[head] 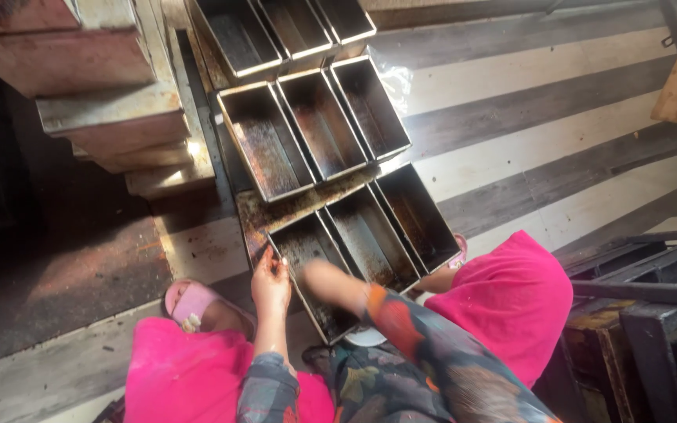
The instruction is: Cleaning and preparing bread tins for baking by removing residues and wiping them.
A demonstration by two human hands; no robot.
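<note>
Left hand (270,283) pinches the near-left rim of the loaf tin (316,274), which lies directly ahead, long axis running away rightward. Right hand (316,272) reaches inside it, blurred; grip cannot be told.

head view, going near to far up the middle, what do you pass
patterned sleeve → left hand gripping the nearest set of loaf tins → second set of loaf tins → third set of loaf tins

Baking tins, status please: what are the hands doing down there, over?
Left hand grips rim of nearest loaf tin. Right hand reaches inside it, blurred. More tin sets on the striped floor beyond.
</note>
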